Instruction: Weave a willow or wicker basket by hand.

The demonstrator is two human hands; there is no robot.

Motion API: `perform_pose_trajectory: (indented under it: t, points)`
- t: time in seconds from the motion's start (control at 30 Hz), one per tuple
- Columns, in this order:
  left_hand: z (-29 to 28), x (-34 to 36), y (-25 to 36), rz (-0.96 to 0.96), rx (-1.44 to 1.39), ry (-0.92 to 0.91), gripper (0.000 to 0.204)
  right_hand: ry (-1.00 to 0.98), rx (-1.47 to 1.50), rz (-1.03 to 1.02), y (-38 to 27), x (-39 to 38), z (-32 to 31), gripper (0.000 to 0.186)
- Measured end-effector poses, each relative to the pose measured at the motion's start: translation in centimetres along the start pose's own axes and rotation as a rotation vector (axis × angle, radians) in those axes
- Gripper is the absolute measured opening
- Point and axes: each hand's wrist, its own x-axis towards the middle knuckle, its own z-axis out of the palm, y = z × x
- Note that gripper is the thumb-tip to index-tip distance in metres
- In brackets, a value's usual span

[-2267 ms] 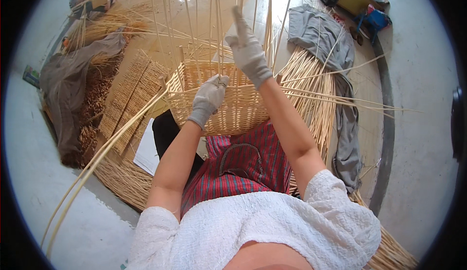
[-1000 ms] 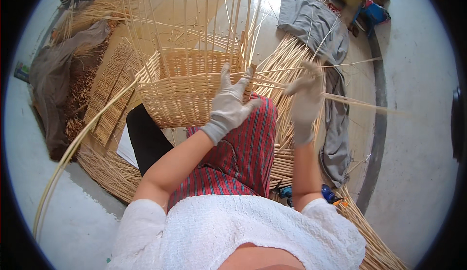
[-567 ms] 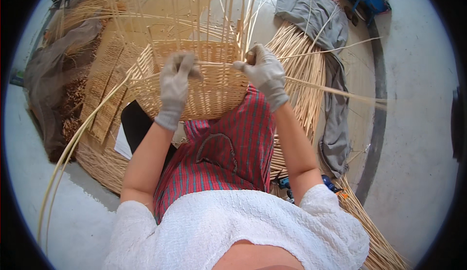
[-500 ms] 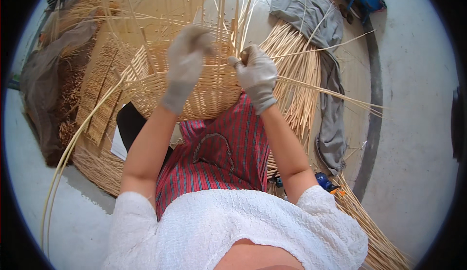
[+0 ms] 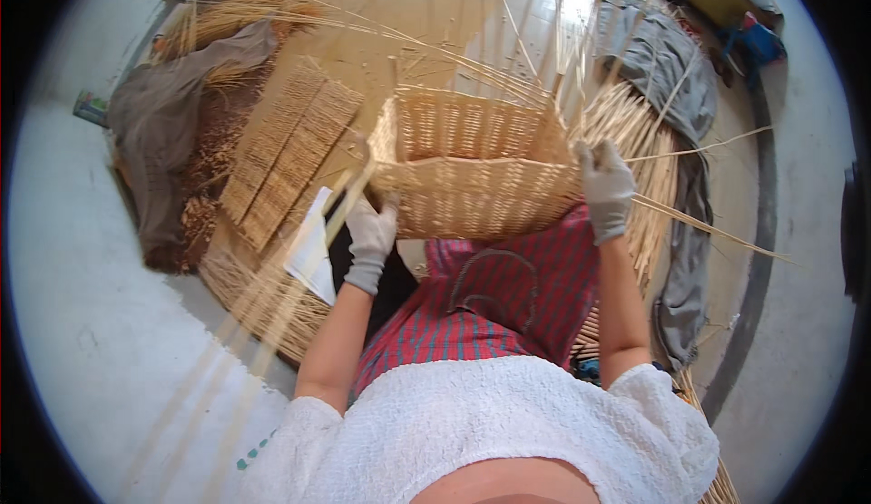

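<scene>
A pale woven basket [image 5: 476, 197] is held above my lap over the red striped cloth [image 5: 454, 332], with long upright canes rising from its rim and loose canes sticking out at both sides. My left hand [image 5: 370, 230], in a grey-white glove, grips the basket's lower left corner, its fingertips partly hidden by the weave. My right hand [image 5: 606, 186], gloved alike, is closed on the basket's right corner beside the protruding canes. The canes crossing the left side are blurred.
Flat woven panels [image 5: 281, 155] and a grey-brown cloth [image 5: 159, 150] lie at left. A bundle of canes [image 5: 649, 200] lies under grey fabric [image 5: 676, 78] at right. A white paper [image 5: 310, 259] is beside my left forearm. Boxes and bags [image 5: 730, 5] stand at back right.
My left hand has moved from above the rim down to the lower left corner, and my right hand to the right side. The basket and surroundings appear shifted rightward in view.
</scene>
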Motion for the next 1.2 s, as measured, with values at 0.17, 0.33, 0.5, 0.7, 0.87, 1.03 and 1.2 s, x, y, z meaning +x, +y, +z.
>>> perform_pose_trajectory:
  t: [0.17, 0.33, 0.5, 0.7, 0.87, 1.03, 1.2]
  points:
    - [-3.9, 0.3, 3.4, -0.092, -0.429, 0.056, 0.038, 0.216, 0.091, -0.043, -5.7, -1.9, -1.9, 0.022]
    - [-6.2, 1.2, 5.7, 0.147, -0.119, 0.225, 0.020, -0.510, 0.410, -0.378, -15.4, -9.7, -0.4, 0.026]
    - [-6.4, 0.3, 0.5, 0.028, -0.513, -0.044, 0.016, -0.653, 0.963, -1.172, -28.0, -12.7, 2.1, 0.044]
    - [-6.9, 3.9, 8.7, 0.294, -0.136, -0.254, 0.072, -1.025, 0.473, -1.242, -26.6, -14.1, 0.7, 0.036]
    - [-5.6, 7.7, 3.6, -0.176, -1.252, -0.136, 0.047, -0.437, 0.531, -0.800, -19.4, -9.1, -0.3, 0.021]
    - [-4.2, 7.9, 4.8, -0.256, -1.459, -0.331, 0.043, -0.623, 1.844, 0.035, -12.1, -4.4, 6.3, 0.023]
    - [-3.3, 5.7, 2.1, -0.087, -0.588, -0.309, 0.035, -0.454, 1.075, 0.065, -13.0, -4.1, 3.0, 0.018]
